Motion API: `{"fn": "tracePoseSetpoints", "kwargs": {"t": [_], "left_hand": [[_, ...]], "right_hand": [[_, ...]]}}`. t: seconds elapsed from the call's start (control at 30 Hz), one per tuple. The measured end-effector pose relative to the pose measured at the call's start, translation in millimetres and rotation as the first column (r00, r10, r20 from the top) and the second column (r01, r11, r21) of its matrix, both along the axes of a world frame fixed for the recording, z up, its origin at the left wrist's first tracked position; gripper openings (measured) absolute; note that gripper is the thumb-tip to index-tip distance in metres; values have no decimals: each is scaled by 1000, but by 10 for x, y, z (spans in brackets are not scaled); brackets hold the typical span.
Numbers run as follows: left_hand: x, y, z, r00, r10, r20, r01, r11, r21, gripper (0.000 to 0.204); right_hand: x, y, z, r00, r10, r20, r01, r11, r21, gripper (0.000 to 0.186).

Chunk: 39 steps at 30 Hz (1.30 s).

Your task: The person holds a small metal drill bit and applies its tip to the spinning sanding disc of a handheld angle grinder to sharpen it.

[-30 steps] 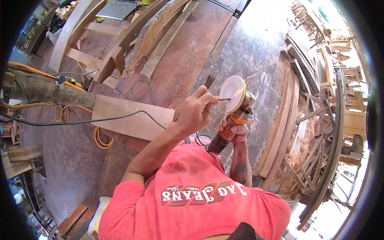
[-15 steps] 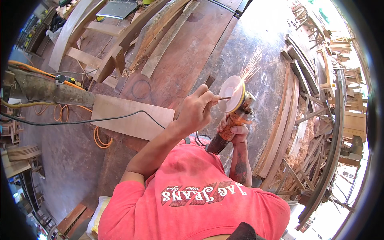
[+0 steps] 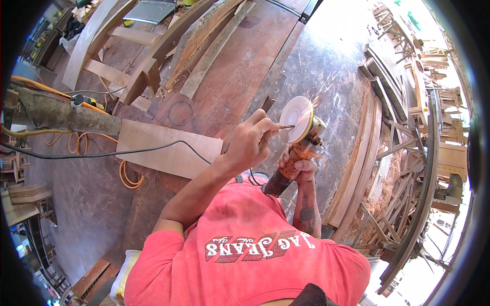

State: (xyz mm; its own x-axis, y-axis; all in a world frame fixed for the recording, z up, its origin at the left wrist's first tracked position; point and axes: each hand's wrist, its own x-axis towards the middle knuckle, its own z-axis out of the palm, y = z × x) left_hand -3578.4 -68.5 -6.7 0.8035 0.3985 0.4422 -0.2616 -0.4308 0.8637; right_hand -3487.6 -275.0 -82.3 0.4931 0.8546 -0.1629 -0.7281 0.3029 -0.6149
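My left hand (image 3: 250, 138) pinches a thin brown metal bit, like a drill bit (image 3: 287, 126), between thumb and fingers. The bit points right, its tip at the face of a pale round disc (image 3: 294, 113) with a yellowish rim. That disc is mounted on an angle grinder (image 3: 280, 181) with an orange and black body. My right hand (image 3: 305, 169) is wrapped round the grinder's body, holding it tilted up in front of my red shirt (image 3: 240, 214). A few faint sparks (image 3: 319, 94) fly off the disc's upper right edge. Exactly where the bit touches is hard to make out.
A pale board (image 3: 163, 149) lies left of my arm, with a dark cord (image 3: 102, 157) across it. An orange cable (image 3: 124, 176) loops nearby. A wooden frame (image 3: 132, 76) stands at the far left. Long timber strips (image 3: 357, 158) and stacked wood lie on the right.
The spark stream off the disc has shrunk from a bright, dense spray to a few faint streaks. Both hands, the bit and the grinder stay almost in the same place.
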Motion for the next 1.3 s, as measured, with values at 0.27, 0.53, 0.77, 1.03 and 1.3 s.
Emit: {"fn": "tracePoseSetpoints", "kwargs": {"t": [0.27,0.53,0.77,1.03,1.3], "left_hand": [[18,17,-10,1000,-9,22,9,1000,16,16],[14,49,-28,999,-47,-8,46,999,-29,15],[-136,312,19,933,-242,266,345,396,-851,10],[-223,351,85,819,-266,508,528,2,-849,10],[-230,316,112,848,-215,485,500,21,-866,10]], "right_hand": [[15,-13,-24,999,16,-40,-12,997,82,54],[14,-4,-14,999,-23,24,24,999,-27,59],[28,-36,-23,998,-53,29,54,998,-34,59],[17,62,-12,999,35,7,-35,999,15,58],[12,105,51,996,29,81,-26,999,-44,65]]}}
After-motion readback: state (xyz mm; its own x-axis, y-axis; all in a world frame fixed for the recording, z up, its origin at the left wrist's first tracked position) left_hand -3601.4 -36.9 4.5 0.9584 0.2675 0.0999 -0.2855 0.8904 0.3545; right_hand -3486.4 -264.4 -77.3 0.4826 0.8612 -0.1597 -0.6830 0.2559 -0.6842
